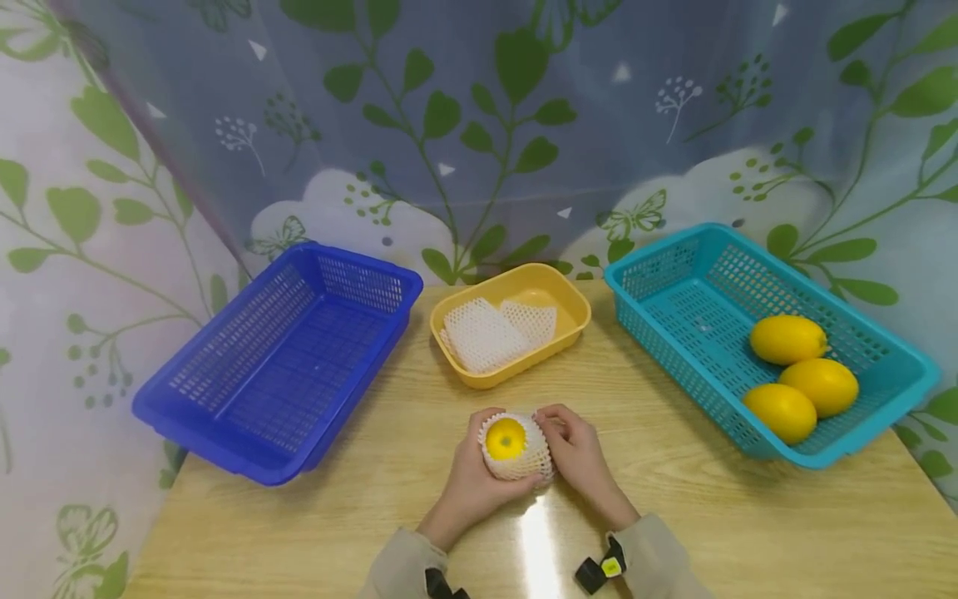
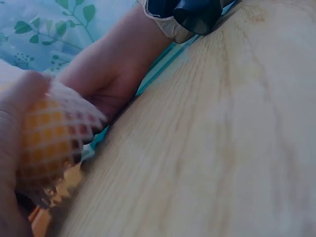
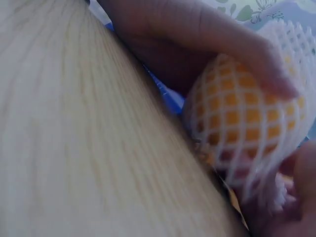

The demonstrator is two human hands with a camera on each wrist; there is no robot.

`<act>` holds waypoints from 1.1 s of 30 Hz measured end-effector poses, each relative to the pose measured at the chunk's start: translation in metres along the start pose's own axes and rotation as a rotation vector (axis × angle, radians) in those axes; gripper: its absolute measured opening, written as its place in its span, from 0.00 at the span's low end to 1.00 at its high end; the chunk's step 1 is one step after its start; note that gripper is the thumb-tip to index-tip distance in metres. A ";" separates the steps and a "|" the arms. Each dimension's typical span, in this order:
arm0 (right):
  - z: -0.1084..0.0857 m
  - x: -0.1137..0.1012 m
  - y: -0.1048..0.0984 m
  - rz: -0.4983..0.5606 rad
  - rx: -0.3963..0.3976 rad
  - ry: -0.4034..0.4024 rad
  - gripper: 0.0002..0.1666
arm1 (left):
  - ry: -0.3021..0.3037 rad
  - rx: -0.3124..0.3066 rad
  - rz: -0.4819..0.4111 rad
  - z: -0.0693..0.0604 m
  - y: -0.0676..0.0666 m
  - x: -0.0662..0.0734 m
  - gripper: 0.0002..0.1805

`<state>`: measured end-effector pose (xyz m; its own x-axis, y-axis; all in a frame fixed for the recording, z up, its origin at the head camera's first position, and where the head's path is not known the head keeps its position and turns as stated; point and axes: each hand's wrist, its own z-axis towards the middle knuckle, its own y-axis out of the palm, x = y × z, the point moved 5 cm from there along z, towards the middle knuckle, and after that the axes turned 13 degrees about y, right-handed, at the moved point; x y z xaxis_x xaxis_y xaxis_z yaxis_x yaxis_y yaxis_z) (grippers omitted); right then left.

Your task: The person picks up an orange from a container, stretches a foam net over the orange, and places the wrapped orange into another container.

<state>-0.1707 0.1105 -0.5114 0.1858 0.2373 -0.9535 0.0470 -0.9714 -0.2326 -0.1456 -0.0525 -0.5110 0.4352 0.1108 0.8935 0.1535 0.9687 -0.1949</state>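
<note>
Near the front middle of the table, my left hand (image 1: 475, 484) grips a yellow lemon (image 1: 506, 438) covered by a white foam net sleeve (image 1: 530, 467). The lemon's near end shows bare through the sleeve's opening in the head view. My right hand (image 1: 582, 462) pinches the sleeve's right end between thumb and fingers. In the right wrist view, the foam mesh (image 3: 237, 118) lies stretched round the fruit, with the left thumb (image 3: 271, 74) across it. The left wrist view shows the net's other end reaching the right hand (image 2: 108, 74), whose fingertips are partly hidden.
A yellow tray (image 1: 572, 299) behind the hands holds more white foam nets (image 1: 486, 333). An all-blue basket (image 1: 284, 366) stands at left. The teal basket (image 1: 674, 312) at right holds three lemons (image 1: 819, 387). A leaf-patterned curtain (image 1: 479, 166) hangs behind the wooden table (image 1: 299, 532).
</note>
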 end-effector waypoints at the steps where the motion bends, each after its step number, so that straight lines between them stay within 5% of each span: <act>1: 0.000 0.002 0.003 0.067 -0.055 0.035 0.11 | 0.009 0.037 0.003 -0.001 -0.002 0.000 0.50; 5: -0.003 0.007 0.013 0.279 -0.230 0.171 0.18 | 0.066 0.142 -0.035 -0.001 -0.008 0.003 0.48; 10: -0.005 0.008 0.018 0.451 -0.358 0.238 0.16 | 0.093 0.175 -0.112 -0.001 -0.010 0.004 0.47; 21: -0.008 0.008 0.018 0.544 -0.456 0.225 0.11 | -0.080 0.167 -0.299 -0.003 -0.008 -0.002 0.49; 25: -0.010 0.007 0.016 0.467 -0.367 0.166 0.12 | -0.127 0.198 -0.336 -0.003 -0.010 -0.005 0.45; 33: -0.012 0.001 -0.004 0.323 0.121 -0.108 0.10 | -0.184 0.221 -0.388 -0.003 -0.012 -0.005 0.42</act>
<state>-0.1589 0.1151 -0.5093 0.0671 -0.0774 -0.9947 -0.1153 -0.9909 0.0693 -0.1469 -0.0652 -0.5140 0.2156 -0.2501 0.9439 0.0726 0.9681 0.2399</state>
